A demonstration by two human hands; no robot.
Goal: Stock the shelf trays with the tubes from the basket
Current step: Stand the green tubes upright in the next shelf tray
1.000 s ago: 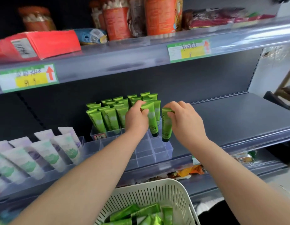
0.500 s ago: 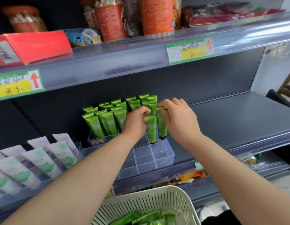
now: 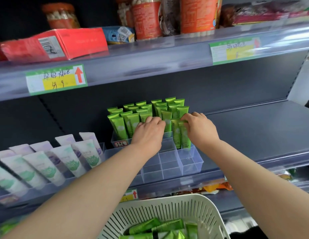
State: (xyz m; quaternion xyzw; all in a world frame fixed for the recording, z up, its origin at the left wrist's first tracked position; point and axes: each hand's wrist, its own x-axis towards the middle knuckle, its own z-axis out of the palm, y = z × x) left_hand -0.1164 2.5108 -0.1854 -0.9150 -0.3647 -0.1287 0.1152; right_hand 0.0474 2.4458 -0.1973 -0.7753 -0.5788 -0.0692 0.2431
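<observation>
Over the clear, gridded plastic tray (image 3: pixel 191 167), the right hand (image 3: pixel 200 130) pinches the flat crimped tops of two glossy green tubes (image 3: pixel 177 133), seating them cap-down in its cells so they stand upright. The left hand (image 3: pixel 148 133) pinches a neighbouring tube's top. More tubes lie in the slotted white basket (image 3: pixel 158 209) below the tray.

Head camera looks forward and down, close to shelf (image 3: pixel 253 135)

Green tubes (image 3: pixel 118 126), white slotted basket (image 3: pixel 167 209)
</observation>
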